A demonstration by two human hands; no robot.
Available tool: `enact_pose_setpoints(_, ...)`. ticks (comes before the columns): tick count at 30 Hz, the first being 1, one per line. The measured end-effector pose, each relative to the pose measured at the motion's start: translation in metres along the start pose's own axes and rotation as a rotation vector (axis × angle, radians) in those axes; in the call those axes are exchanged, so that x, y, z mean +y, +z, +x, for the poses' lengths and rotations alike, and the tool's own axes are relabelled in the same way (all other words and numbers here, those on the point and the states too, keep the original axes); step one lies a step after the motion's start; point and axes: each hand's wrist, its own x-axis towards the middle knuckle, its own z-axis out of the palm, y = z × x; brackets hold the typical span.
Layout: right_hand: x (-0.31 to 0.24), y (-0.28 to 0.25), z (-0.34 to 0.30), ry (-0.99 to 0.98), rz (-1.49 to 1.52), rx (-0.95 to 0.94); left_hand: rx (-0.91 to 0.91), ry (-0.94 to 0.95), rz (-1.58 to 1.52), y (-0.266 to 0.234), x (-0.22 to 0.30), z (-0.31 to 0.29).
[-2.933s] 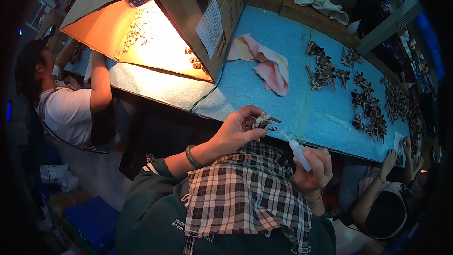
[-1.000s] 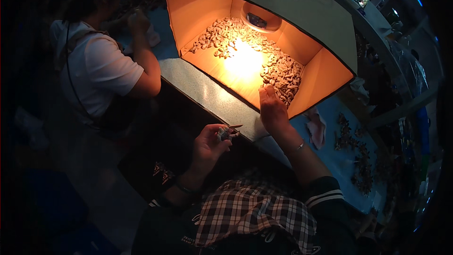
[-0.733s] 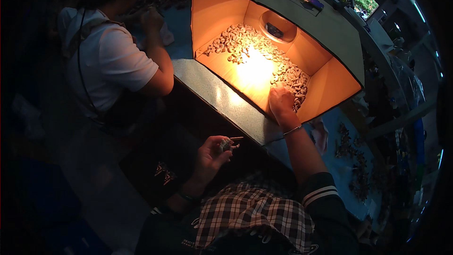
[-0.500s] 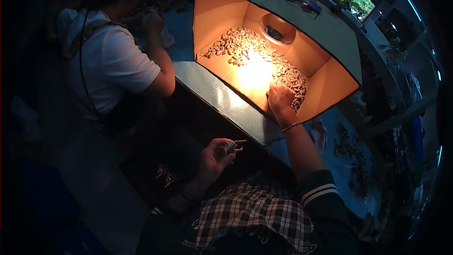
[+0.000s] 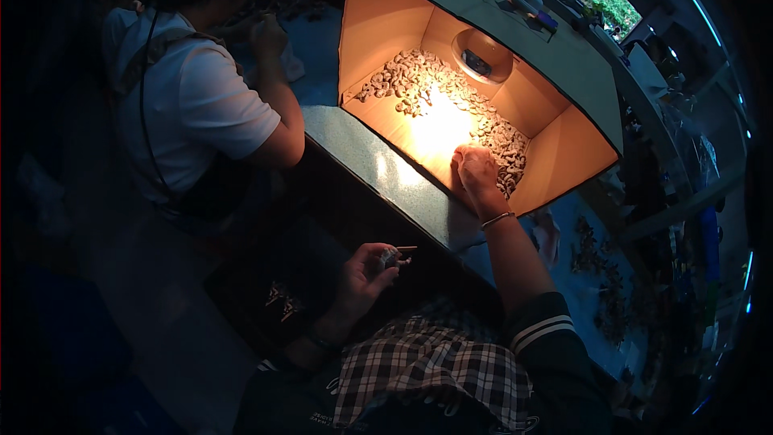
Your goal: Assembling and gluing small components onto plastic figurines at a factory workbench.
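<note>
My left hand [image 5: 366,278] is closed around a small pale grey piece [image 5: 390,259], held low in front of the table edge. A thin light stick [image 5: 407,248] pokes out beside that piece. My right hand [image 5: 477,169] reaches into an open-fronted cardboard box [image 5: 555,169] lit from inside. Its fingers are curled down at the box floor, beside a heap of small curled brownish-grey pieces [image 5: 507,145]. Whatever the right fingers hold is hidden by the hand.
Inside the box's back wall sits a round lamp opening [image 5: 481,57]. A pale tabletop [image 5: 366,153] runs along the box front. At the left, a person in a white shirt [image 5: 217,105] works at the same table. Dark small pieces [image 5: 592,246] lie on a bluish surface at right.
The whole view has shifted slightly, so the box appears a little further right. My left hand sits a touch lower with the same piece; my right hand stays at the heap.
</note>
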Motion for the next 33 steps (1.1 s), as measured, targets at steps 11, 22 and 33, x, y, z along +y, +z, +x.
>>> enact_pose_setpoints(11,0.081,0.080,0.071,0.379,-0.306,-0.031,-0.009,-0.013,0.039,-0.001,0.000,0.001)
enact_pose_setpoints(22,0.006,0.035,0.059,0.152,-0.022,-0.027,0.069,-0.045,0.041,-0.006,-0.005,-0.012)
enact_pose_setpoints(33,-0.021,-0.088,-0.114,0.626,1.520,-0.456,-0.129,-0.030,0.046,0.034,-0.017,0.004)
